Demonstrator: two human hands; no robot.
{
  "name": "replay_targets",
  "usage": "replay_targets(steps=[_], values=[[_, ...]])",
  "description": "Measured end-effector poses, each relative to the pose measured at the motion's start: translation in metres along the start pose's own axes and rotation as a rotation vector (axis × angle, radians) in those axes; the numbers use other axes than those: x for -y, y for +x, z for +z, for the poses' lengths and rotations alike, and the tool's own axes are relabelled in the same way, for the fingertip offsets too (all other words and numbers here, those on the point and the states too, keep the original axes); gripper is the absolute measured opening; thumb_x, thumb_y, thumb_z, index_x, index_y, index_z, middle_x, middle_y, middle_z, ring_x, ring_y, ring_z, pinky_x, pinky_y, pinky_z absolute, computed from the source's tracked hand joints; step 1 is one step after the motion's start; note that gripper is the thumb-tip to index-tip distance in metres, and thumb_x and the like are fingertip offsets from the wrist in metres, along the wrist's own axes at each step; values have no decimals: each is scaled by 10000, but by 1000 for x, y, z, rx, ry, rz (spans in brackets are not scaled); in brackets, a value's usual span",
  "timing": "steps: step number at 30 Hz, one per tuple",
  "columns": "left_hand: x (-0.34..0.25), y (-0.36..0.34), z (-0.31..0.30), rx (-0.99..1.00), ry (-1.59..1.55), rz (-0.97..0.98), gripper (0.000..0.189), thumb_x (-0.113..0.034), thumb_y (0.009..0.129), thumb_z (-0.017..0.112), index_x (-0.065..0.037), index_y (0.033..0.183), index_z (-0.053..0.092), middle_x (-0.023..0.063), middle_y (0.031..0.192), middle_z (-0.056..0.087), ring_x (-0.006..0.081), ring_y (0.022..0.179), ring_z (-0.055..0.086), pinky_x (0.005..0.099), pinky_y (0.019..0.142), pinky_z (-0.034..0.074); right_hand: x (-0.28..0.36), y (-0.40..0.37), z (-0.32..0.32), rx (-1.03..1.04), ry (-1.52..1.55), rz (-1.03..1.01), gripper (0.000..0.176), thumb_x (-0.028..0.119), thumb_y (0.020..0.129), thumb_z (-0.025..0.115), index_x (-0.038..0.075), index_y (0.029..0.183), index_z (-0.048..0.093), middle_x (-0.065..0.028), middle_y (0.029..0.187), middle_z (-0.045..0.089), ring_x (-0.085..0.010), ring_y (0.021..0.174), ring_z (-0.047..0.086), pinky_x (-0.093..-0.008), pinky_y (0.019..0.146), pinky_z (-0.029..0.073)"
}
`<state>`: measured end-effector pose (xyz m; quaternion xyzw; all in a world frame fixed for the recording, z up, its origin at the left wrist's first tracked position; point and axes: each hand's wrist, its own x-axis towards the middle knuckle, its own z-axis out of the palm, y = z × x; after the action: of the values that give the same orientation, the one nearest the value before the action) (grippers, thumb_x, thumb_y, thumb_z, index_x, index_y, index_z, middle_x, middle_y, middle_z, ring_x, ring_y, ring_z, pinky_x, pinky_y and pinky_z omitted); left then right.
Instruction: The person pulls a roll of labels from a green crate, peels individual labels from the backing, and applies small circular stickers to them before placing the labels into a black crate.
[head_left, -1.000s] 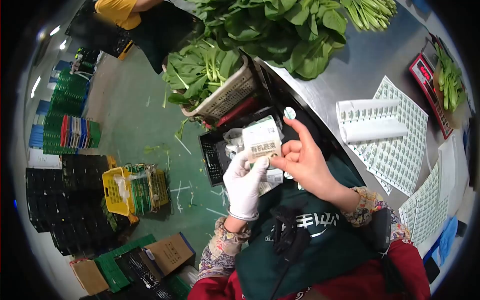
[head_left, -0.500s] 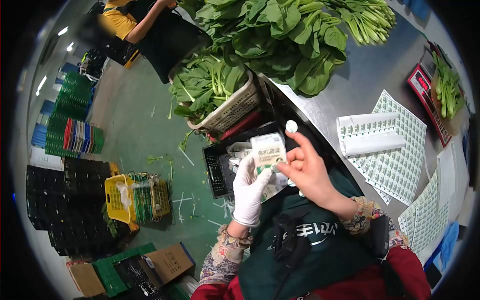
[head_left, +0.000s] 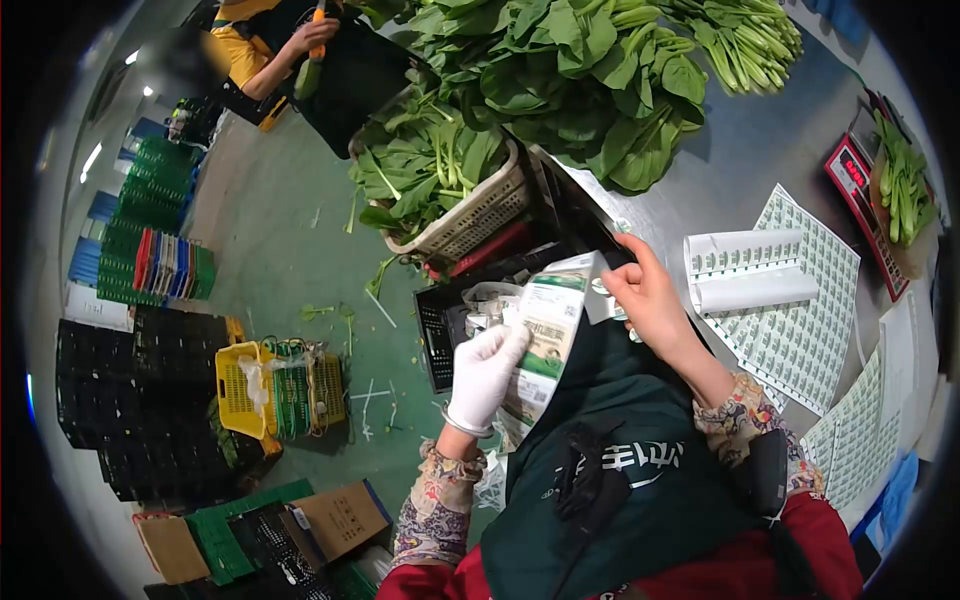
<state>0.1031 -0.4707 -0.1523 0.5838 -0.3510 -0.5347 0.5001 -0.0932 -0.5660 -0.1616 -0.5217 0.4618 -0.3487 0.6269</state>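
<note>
Label strip [head_left: 548, 340] w/ green print being held btwn 2 hands, at near R edge of black crate [head_left: 432, 345].
Strip's L side is being grasped by gloved L hand [head_left: 487, 372]; its upper R end is being pinched by thumb & curled fingers of bare R hand [head_left: 648, 302], index finger being held out straight. Small packets [head_left: 488, 312] are being held in black crate. Beyond crate, leafy greens [head_left: 430, 160] are being held in beige basket [head_left: 465, 222]; to its R, sticker sheets [head_left: 800, 300] & red scale [head_left: 862, 205] are being supported by metal table [head_left: 745, 135]. Far L of crate, yellow basket [head_left: 240, 390] is being seen on floor.
</note>
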Motion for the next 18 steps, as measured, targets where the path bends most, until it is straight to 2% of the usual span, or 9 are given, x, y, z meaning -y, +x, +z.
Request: replay_targets(steps=[2, 6, 7, 10, 11, 14, 15, 16, 18], values=[[1, 7, 0, -158, 12, 55, 197, -152, 900, 588, 30, 870, 655, -3, 769, 639, 25, 672, 534, 179, 605, 435, -2, -2, -1, 12, -4, 47, 552, 146, 858, 583, 53, 1339, 329, 10, 803, 567, -20, 608, 494, -161, 427, 365], [10, 13, 5, -177, -11, 86, 195, -150, 902, 584, 33, 894, 651, 0, 793, 635, 26, 678, 528, 191, 608, 441, 13, -26, 26, 416, 172, 40, 568, 66, 845, 596, 51, 1343, 323, 2, 794, 558, -26, 648, 514, -150, 504, 395], [9, 12, 7, -161, 16, 70, 188, -144, 900, 585, 32, 914, 650, -1, 803, 634, 26, 687, 527, 191, 611, 442, 8, -26, 32, 423, 165, 21, 576, 29, 840, 597, 46, 1343, 318, -7, 799, 558, -24, 669, 521, -153, 560, 401], [9, 9, 14, -168, 43, 101, 182, -136, 899, 583, 31, 930, 648, -5, 801, 635, 27, 691, 530, 188, 609, 442, -6, -21, 35, 375, 22, -107, 559, 81, 838, 607, 47, 1324, 332, -24, 767, 594, -64, 617, 533, -246, 564, 435], [10, 8, 14, -170, -1, 89, 176, -124, 894, 587, 37, 926, 651, 1, 790, 641, 24, 689, 533, 187, 608, 444, -6, -21, 34, 366, -46, -149, 579, 103, 830, 626, 29, 1317, 323, -67, 747, 601, -107, 601, 549, -275, 585, 452], [8, 4, 17, -142, 118, 123, 167, -111, 890, 589, 39, 918, 657, 15, 777, 649, 21, 682, 534, 191, 610, 450, 1, -22, 29, 384, -240, -152, 615, 137, 817, 647, 0, 1311, 309, -93, 711, 600, -159, 591, 569, -287, 576, 450], [12, 4, 19, -142, 166, 239, 161, -104, 886, 593, 39, 913, 662, 27, 772, 656, 24, 684, 543, 197, 616, 455, 9, -23, 27, 374, -312, -133, 661, 182, 804, 670, -28, 1305, 292, -120, 675, 593, -208, 558, 574, -298, 564, 449], [13, 2, 19, -133, 191, 193, 163, -100, 885, 592, 43, 923, 660, 34, 780, 659, 38, 690, 556, 205, 621, 459, 9, -23, 27, 348, -391, -112, 669, 191, 802, 674, -31, 1304, 290, -125, 671, 592, -215, 545, 571, -301, 560, 449], [14, 4, 20, -162, 150, 250, 169, -107, 890, 587, 39, 929, 661, 27, 793, 657, 46, 703, 560, 205, 633, 458, 12, -21, 24, 292, -551, -94, 686, 209, 799, 681, -37, 1302, 286, -134, 664, 590, -231, 519, 566, -306, 551, 450]])
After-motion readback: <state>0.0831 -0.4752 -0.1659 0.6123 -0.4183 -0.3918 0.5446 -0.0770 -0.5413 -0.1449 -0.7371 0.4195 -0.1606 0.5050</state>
